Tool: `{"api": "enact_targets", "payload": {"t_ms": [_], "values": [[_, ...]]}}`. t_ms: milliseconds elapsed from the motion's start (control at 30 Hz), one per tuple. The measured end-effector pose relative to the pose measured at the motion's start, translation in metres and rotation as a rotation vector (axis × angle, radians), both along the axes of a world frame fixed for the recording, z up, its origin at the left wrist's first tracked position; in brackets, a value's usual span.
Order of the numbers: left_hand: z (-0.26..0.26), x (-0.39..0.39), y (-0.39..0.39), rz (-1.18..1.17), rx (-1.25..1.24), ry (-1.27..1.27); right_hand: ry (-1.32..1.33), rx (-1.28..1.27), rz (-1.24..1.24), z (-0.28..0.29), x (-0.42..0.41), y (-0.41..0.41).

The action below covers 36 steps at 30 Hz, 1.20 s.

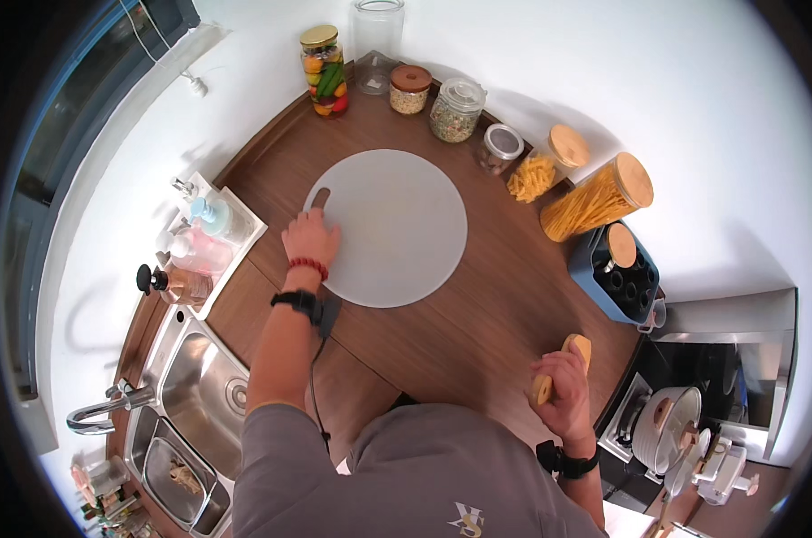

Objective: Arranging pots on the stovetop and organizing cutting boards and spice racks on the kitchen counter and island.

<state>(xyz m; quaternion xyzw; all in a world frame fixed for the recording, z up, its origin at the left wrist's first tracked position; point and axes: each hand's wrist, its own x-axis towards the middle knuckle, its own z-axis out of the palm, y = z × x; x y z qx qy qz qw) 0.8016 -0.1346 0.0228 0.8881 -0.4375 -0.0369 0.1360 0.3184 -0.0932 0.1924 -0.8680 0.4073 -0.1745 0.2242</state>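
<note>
A round pale grey cutting board with a slot handle lies on the brown wooden countertop. My left hand rests on the board's left edge, just below the slot, fingers reaching forward; whether it grips the edge is not clear. Over the counter's front right part, my right hand is closed around a yellowish wooden object, which shows above and below the fingers. A round hole is visible at its lower end. The rest of that object is hidden by the hand.
Glass jars, including one of pickled vegetables and one of spaghetti, line the back edge. A blue container stands at right, near a stove with a white pot. Pump bottles and a steel sink are at left.
</note>
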Motion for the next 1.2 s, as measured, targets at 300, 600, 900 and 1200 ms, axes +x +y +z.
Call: {"api": "enact_targets", "payload": {"t_ms": [300, 600, 900, 1200], "values": [[0.020, -0.129, 0.136, -0.301, -0.006, 0.137, -0.034, -0.024, 0.018, -0.003, 0.000, 0.006], [0.028, -0.163, 0.193, -0.421, -0.132, 0.167, -0.076, -0.071, 0.190, -0.005, 0.025, 0.007], [0.038, -0.180, 0.236, -0.255, 0.007, 0.473, -0.154, -0.319, 0.508, 0.004, 0.080, 0.010], [0.019, -0.161, 0.255, 0.108, -0.293, 0.638, -0.045, -0.429, 0.836, -0.057, 0.110, 0.030]]}}
